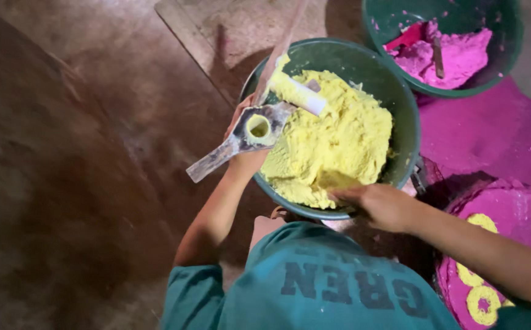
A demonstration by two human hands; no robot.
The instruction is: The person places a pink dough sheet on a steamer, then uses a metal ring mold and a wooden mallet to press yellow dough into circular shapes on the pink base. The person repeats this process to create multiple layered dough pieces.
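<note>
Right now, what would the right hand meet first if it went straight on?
The yellow paste in the bowl; the right hand seems to touch its near edge already, though depth is unclear.

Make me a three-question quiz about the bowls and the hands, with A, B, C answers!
1. Where is the bowl of pink dough?
A. top right, beyond the yellow one
B. under the left arm
C. on the person's lap

2. What colour is the dough in the big green bowl nearest the hands?
A. white
B. yellow
C. blue

3. What is the left hand doing?
A. lying flat on the floor
B. covering the pink bowl
C. gripping a metal press tool

Answers:
1 A: the pink bowl sits at the picture's top right, past the yellow bowl.
2 B: the heap is bright yellow, and the right hand touches it.
3 C: its fingers wrap round the tool, whose tube is packed with yellow dough.
</note>
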